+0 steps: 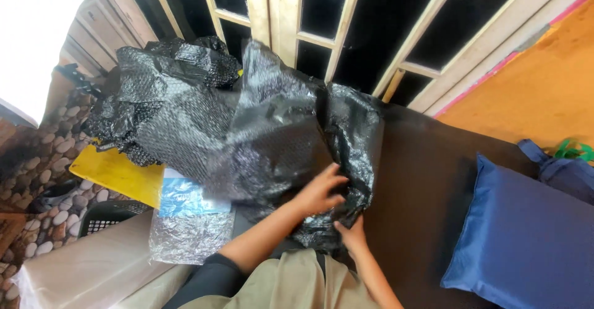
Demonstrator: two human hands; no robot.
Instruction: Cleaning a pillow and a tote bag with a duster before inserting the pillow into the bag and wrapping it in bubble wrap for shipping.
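The big crumpled sheet of glossy black bubble wrap (260,123) lies heaped on the dark brown table (427,179), its long axis running from the far left corner down toward the person at the near centre, its surface dimpled with small bubbles and creased into shiny folds. The left hand (318,191) reaches in from below with the forearm angled up and right, fingers spread flat and pressing on the wrap's near end without closing round it. The right hand (351,235), just below, pinches the wrap's lower edge between thumb and curled fingers.
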